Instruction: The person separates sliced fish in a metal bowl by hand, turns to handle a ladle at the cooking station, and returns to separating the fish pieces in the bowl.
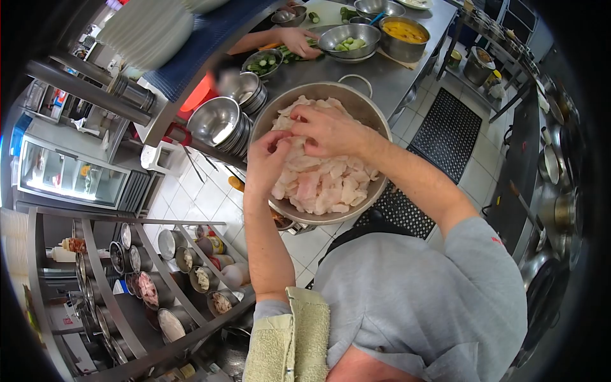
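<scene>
A large metal pot (383, 122) with a loop handle holds a heap of pale, slightly pink raw meat slices (324, 186); fish or chicken, I cannot tell. Both my hands are over the far left part of the heap, fingertips close together. My left hand (268, 159) is closed at the pot's left rim, its fingers pinched on a slice that is mostly hidden. Curled down onto the slices, my right hand (331, 130) has its fingers closed too, and they cover whatever is between them.
Stacked metal bowls (216, 121) stand left of the pot. Beyond, another person's hand (300, 43) is at cut greens on the steel counter (305, 76), near a bowl of cut vegetables (350, 39) and a pot of yellow food (405, 30). A rack of filled containers (149, 290) is lower left.
</scene>
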A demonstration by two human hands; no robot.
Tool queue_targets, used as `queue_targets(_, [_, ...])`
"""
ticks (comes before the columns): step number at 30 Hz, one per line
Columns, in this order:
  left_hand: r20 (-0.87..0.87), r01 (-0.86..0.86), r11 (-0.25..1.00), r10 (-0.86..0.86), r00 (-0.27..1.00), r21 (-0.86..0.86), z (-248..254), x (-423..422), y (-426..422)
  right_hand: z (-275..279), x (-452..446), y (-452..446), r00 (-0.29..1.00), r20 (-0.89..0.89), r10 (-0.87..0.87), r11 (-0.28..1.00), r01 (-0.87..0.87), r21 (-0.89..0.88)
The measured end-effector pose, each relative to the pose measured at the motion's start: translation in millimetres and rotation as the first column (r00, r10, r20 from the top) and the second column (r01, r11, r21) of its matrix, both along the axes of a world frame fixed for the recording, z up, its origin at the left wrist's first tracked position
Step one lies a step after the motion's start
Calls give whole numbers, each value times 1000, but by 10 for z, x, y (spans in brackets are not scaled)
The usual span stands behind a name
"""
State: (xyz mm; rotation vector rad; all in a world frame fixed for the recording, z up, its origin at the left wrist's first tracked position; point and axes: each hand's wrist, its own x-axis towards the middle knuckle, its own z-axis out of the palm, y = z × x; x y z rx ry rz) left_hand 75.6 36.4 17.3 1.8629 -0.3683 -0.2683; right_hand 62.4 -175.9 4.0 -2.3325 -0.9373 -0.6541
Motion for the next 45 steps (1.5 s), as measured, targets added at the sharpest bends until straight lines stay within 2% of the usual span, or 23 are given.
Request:
queue_targets(1, [1,-2,1000,2,1000,1,-2,-6,2,-33,33,3,1000,16,17,999,-17,36])
queue_targets(3, [134,61,994,-73,988,91,18,-50,-22,-65,80,-13,999,31,33,997,-35,74])
queue_targets(5, [178,30,993,-50,983,117,87,-101,-70,-76,109,-17,997,8,81,977,-81,199])
queue_targets(6, [224,0,990,-32,974,141,114,-117,-86,-68,107,-17,996,6,84,976,-84,199])
queue_targets(8, [227,-3,987,-34,973,163,121,-108,-95,-42,107,-46,987,-115,115,965,-83,249])
queue_targets(12, [211,-17,959,-45,976,284,198,-120,-96,-1,110,-103,970,-202,133,963,-78,259])
queue_targets(13, [211,-16,958,-46,976,285,150,-85,-66,10,110,-123,955,-260,144,958,-69,280])
queue_targets(14, [152,43,977,-76,985,209,60,-25,-18,21,112,-130,936,-316,157,952,-58,300])
queue_targets(15, [96,98,987,-111,989,129,51,-4,-8,22,117,-129,936,-315,158,952,-59,301])
queue_targets(16, [95,98,987,-111,989,130,41,-6,-4,19,120,-125,942,-286,175,949,-84,303])
queue_targets(18, [106,119,989,-110,988,-90,41,-29,-18,20,110,-130,947,-259,189,946,-105,307])
queue_targets(20, [99,92,991,-83,992,-93,39,-20,-8,53,106,-139,898,-379,223,919,-64,389])
queue_targets(21, [93,62,993,-53,994,-98,41,-15,2,46,104,-130,899,-377,225,919,-66,389])
queue_targets(23, [73,36,997,-30,997,-71,42,-12,0,8,87,-108,962,-235,142,962,-79,261])
queue_targets(25, [50,12,999,-9,999,-45,31,-9,-20,-51,145,-111,973,-197,123,962,-68,264])
queue_targets(27, [97,-25,998,20,995,52,26,7,-36,-58,163,-100,982,-157,105,962,-60,267])
queue_targets(30, [121,-12,997,2,993,82,34,0,-40,5,147,-108,975,-215,52,952,16,304])
queue_targets(32, [165,-9,989,-16,986,149,7,15,-17,29,162,-124,885,-435,163,888,61,456])
queue_targets(36, [218,-18,952,-52,975,306,149,-67,-61,-64,250,-132,928,-339,154,899,11,438])
queue_targets(38, [227,-33,954,-37,973,299,159,-85,-92,93,153,-122,921,-383,65,992,-17,129])
queue_targets(42, [214,-69,969,17,977,238,84,-37,-107,77,197,-90,964,-247,98,972,-39,233])
queue_targets(44, [194,-68,977,28,981,202,67,-27,-105,233,209,-162,865,-479,149,973,-41,228])
queue_targets(45, [172,-68,984,39,984,164,60,-21,-104,228,211,-158,865,-478,150,973,-42,229])
